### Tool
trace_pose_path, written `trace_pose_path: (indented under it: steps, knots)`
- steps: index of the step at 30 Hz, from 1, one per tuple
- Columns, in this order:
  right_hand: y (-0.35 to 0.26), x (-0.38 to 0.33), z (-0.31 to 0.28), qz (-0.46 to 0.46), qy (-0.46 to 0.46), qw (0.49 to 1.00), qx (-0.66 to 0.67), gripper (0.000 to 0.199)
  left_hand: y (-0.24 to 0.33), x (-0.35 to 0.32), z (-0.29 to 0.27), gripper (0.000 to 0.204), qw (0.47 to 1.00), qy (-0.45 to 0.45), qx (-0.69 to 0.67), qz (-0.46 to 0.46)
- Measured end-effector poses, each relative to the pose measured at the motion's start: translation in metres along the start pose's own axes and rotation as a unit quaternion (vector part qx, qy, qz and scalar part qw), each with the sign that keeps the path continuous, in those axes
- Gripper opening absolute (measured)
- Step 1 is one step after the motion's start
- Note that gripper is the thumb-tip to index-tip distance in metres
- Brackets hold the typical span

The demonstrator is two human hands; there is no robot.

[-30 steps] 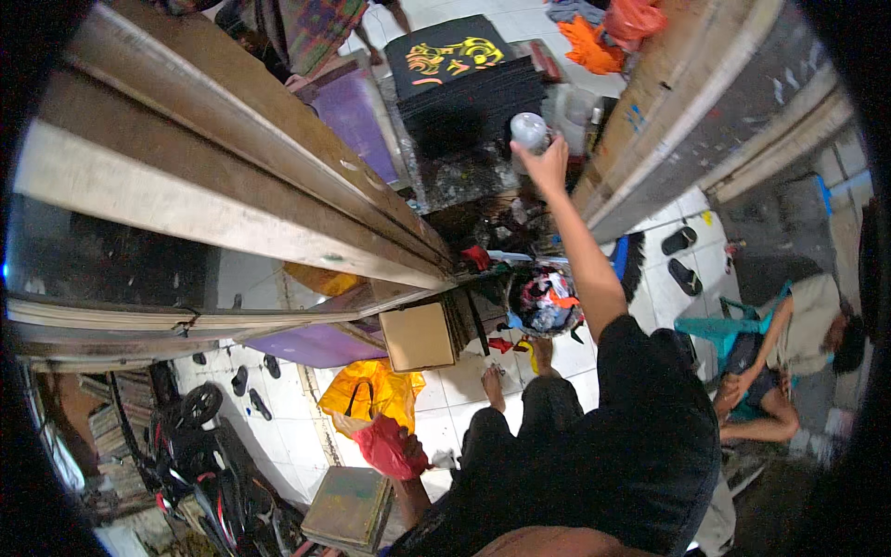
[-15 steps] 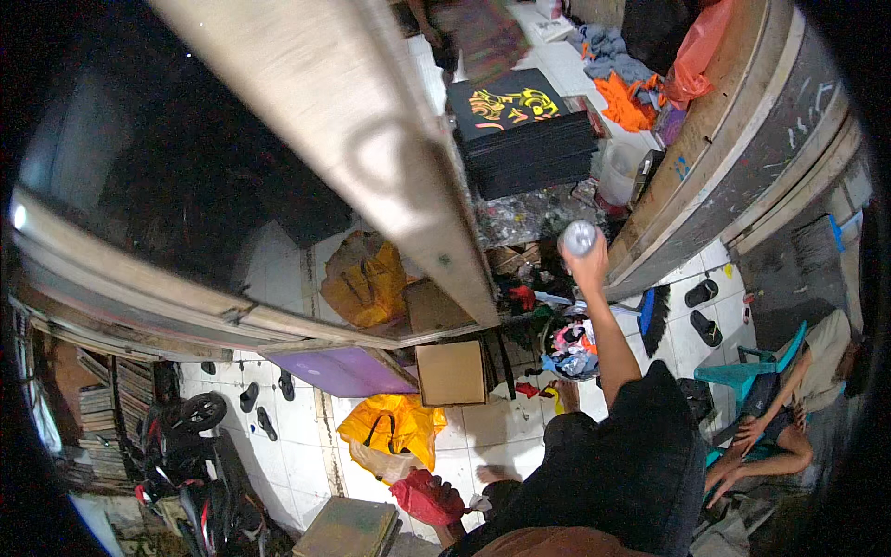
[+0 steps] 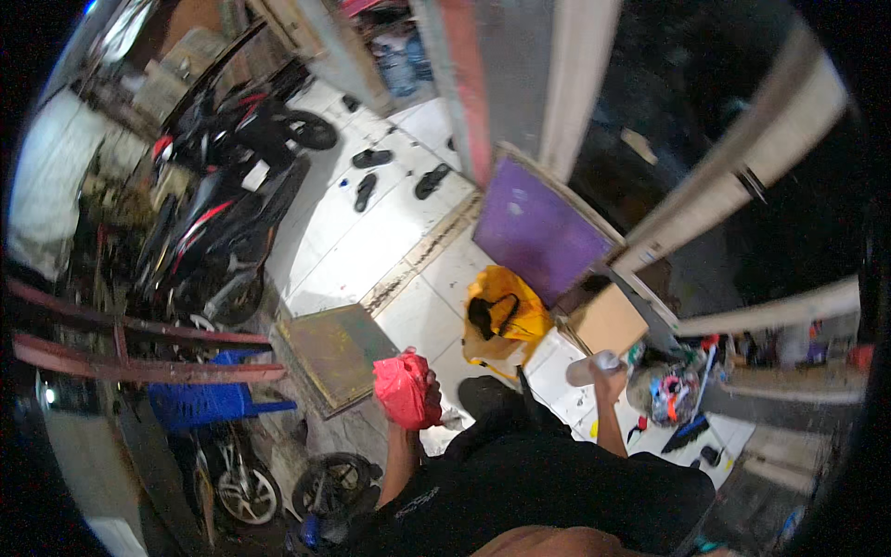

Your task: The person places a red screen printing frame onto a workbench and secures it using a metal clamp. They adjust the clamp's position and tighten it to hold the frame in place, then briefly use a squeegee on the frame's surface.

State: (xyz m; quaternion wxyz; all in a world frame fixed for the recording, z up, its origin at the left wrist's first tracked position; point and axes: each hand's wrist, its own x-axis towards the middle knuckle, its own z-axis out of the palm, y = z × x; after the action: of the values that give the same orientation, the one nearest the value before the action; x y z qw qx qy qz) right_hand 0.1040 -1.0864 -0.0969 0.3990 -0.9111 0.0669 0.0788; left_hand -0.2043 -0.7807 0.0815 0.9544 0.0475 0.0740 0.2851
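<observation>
One dark motorcycle with red trim (image 3: pixel 200 227), the bulkiest thing about, stands at the upper left on a white tiled floor (image 3: pixel 325 246). Next in size comes a purple panel (image 3: pixel 538 218) with a pale frame, well ahead of the person. Nearer, on the left, a flat olive-brown board (image 3: pixel 339 351) lies just beyond the left hand. A slack yellow bag (image 3: pixel 527 311) with a dark strap rests on the floor, ahead of both hands and between them from side to side. A cardboard box (image 3: pixel 613 320) sits to the right of the bag, and a heap of mixed coloured scraps (image 3: pixel 670 395) lies just right of the right hand.

The smaller things are the two being held. A crumpled red plastic bag (image 3: pixel 399 382) is in the grasp of the left hand (image 3: pixel 432 399), whose fingers show along its right side; the rest of that hand is hidden. A cloudy clear container (image 3: pixel 589 369) is in the grasp of the right hand (image 3: pixel 613 379), fingers curled round one end. Its long axis runs roughly sideways, the free end pointing left, toward the left hand. So the container lies on the inner side of the right hand, clearly the nearer one, while the red bag is well apart from it.
</observation>
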Motion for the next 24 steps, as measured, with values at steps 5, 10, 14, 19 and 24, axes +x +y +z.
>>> trace_pose_path:
  steps: [5, 10, 14, 19, 24]
  knots:
    - [-0.129, -0.054, 0.157, -0.126, -0.190, 0.973, 0.042, 0.080, 0.125, 0.062, -0.041, 0.065, 0.992, -0.021, -0.054, 0.114]
    - [-0.302, -0.059, 0.332, -0.207, -0.262, 0.943, -0.012, 0.079, 0.253, 0.125, -0.074, 0.063, 0.981, 0.014, -0.041, 0.190]
    - [-0.453, -0.043, 0.457, -0.257, -0.236, 0.937, 0.001, 0.075, 0.403, 0.226, -0.079, 0.057, 0.989, 0.021, 0.004, 0.146]
    - [-0.640, 0.022, 0.538, -0.283, -0.192, 0.939, 0.037, 0.075, 0.539, 0.376, -0.057, 0.054, 0.988, 0.041, 0.012, 0.146]
    - [-0.779, 0.113, 0.638, -0.290, -0.160, 0.943, 0.032, 0.085, 0.643, 0.586, -0.052, 0.071, 0.994, 0.004, -0.020, 0.109]
